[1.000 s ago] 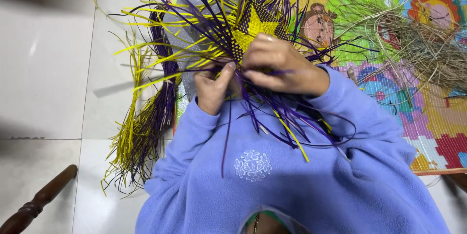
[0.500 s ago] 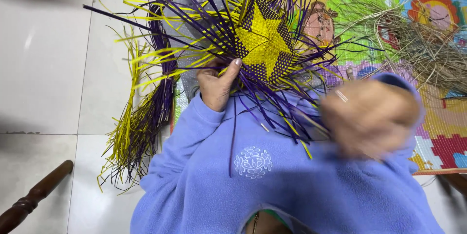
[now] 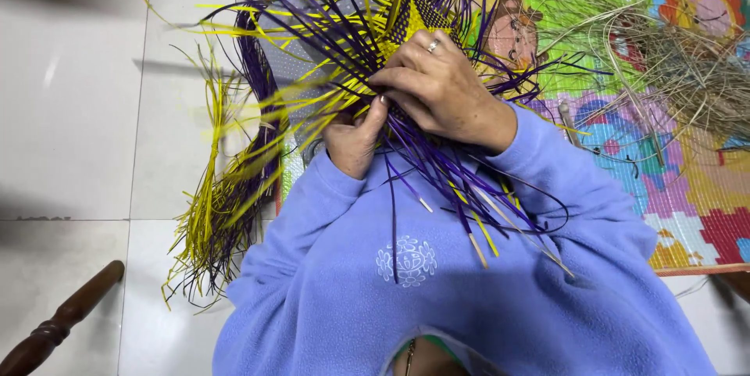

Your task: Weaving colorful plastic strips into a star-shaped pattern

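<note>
Both hands on woven piece [image 3: 406, 24] — right hand [image 3: 441, 87] spread over purple/yellow strips, left hand [image 3: 355, 137] pinching strands below; loose strip bundle [image 3: 223, 204] on tile floor [image 3: 70, 126].

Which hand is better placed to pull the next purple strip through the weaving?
Probably the right hand. It lies on top of the woven piece with its fingers spread over the purple and yellow strips. The left hand sits lower, gripping the edge, so it seems to steady the piece.

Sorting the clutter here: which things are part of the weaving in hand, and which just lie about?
In hand: woven piece, loose purple and yellow strips, left hand, right hand.
Lying about: strip bundle, dry grass pile, colourful mat, wooden leg.
</note>
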